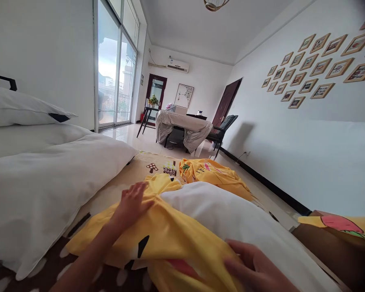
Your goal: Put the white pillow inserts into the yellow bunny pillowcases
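Note:
A yellow pillowcase (170,227) with dark and pink printed shapes lies bunched in front of me, partly over a white pillow (219,202). My left hand (133,205) rests on the far left part of the pillowcase, its fingers curled into the creased cloth. At the lower right, my right hand (249,261) grips the pillowcase beside the white pillow, slightly blurred, with the fabric pulled taut toward it. How far the pillow goes into the case is hidden by the folds.
Large white pillows (54,178) fill the left side. Another yellow printed cloth (214,174) lies crumpled beyond the pillow on a patterned cover. A cardboard box (331,243) with a yellow cloth piece (343,225) stands at right. A covered table (182,121) and chair (222,129) stand farther back.

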Tool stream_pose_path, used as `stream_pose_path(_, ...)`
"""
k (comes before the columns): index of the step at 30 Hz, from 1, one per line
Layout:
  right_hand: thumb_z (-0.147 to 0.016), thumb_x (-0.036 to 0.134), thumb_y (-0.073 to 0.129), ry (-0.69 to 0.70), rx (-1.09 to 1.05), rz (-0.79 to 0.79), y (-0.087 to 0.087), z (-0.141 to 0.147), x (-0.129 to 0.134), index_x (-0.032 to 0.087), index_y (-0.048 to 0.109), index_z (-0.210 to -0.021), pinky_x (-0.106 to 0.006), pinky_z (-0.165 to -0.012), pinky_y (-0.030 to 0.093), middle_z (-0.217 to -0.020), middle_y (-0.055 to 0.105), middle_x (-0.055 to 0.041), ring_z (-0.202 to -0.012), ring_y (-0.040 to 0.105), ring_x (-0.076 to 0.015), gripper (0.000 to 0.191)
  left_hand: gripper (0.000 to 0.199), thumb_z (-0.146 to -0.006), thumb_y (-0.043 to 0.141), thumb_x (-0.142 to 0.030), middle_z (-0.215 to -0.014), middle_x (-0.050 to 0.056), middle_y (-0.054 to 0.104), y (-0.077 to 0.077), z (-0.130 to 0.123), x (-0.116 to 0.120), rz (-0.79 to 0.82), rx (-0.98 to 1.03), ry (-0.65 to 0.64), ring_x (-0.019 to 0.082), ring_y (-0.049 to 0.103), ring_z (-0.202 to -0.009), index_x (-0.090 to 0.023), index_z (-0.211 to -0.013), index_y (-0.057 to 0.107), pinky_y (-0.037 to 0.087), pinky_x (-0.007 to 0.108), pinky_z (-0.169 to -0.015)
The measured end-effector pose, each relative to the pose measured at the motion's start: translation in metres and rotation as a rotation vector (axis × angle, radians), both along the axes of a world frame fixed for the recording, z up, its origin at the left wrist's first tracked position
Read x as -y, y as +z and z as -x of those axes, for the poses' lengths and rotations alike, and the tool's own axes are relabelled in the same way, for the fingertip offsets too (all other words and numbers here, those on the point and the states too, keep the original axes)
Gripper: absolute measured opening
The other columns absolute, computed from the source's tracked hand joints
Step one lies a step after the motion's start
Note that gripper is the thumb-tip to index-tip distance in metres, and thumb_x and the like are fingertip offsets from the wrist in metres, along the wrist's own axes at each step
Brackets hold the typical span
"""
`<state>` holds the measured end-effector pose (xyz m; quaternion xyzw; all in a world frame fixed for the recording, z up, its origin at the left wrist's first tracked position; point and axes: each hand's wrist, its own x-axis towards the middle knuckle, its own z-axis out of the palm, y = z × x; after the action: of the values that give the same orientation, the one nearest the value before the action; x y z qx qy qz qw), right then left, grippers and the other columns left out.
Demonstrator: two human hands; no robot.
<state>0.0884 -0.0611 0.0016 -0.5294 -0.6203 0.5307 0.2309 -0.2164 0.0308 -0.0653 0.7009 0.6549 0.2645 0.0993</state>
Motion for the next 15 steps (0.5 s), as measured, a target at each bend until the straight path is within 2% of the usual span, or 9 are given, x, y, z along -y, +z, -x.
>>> stream_pose_path(2, -0.072, 0.062, 0.064, -0.023, -0.047, -0.013, 0.007, 0.001, -0.003, 0.015, 0.068, -0.091, -0.033, -0.08, 0.05, -0.089, 0.069, -0.0073, -0.088, 0.063, -0.026, 0.05, 0.052, -0.091, 0.039, -0.044, -0.139, 0.02, 0.048, -0.018, 0.016, -0.014, 0.164, 0.027, 0.133, 0.033, 0.043, -0.128, -0.012, -0.131, 0.044, 0.031, 0.047, -0.103)
stream_pose_path(5, -0.068, 0.055, 0.069, -0.047, -0.078, -0.022, 0.01, 0.001, -0.006, 0.016, 0.065, -0.083, -0.029, -0.07, 0.048, -0.084, 0.069, -0.0064, -0.083, 0.064, -0.0247, 0.043, 0.059, -0.09, 0.029, -0.056, -0.122, 0.021, 0.061, -0.034, 0.032, -0.022, 0.31, 0.081, 0.172, 0.035, 0.056, -0.115, -0.011, -0.121, 0.053, 0.042, 0.045, -0.092)
stream_pose_path(8, -0.067, 0.053, 0.07, -0.073, -0.028, 0.01, 0.009, 0.003, -0.012, 0.016, 0.065, -0.09, -0.028, -0.07, 0.048, -0.087, 0.07, -0.0061, -0.086, 0.065, -0.0254, 0.044, 0.071, -0.086, 0.024, -0.066, -0.117, 0.025, 0.063, -0.034, 0.041, -0.021, 0.383, 0.106, 0.26, 0.041, 0.056, -0.113, -0.01, -0.114, 0.057, 0.041, 0.053, -0.09)
stream_pose_path(10, -0.068, 0.054, 0.07, -0.032, 0.031, 0.03, 0.009, 0.008, -0.017, 0.016, 0.066, -0.096, -0.03, -0.074, 0.049, -0.092, 0.071, -0.0068, -0.093, 0.065, -0.0271, 0.047, 0.076, -0.082, 0.025, -0.072, -0.117, 0.025, 0.063, -0.03, 0.045, -0.02, 0.422, 0.133, 0.283, 0.043, 0.057, -0.111, -0.01, -0.106, 0.062, 0.042, 0.054, -0.09)
stream_pose_path(15, -0.074, 0.047, 0.065, 0.187, 0.093, -0.033, 0.013, 0.035, -0.03, 0.013, 0.069, -0.1, -0.028, -0.071, 0.048, -0.1, 0.072, -0.0073, -0.095, 0.064, -0.0268, 0.042, 0.07, -0.073, 0.04, -0.078, -0.111, 0.018, 0.068, -0.028, 0.044, -0.016, 0.437, 0.263, 0.212, 0.033, 0.065, -0.099, -0.015, -0.091, 0.065, 0.051, 0.037, -0.077)
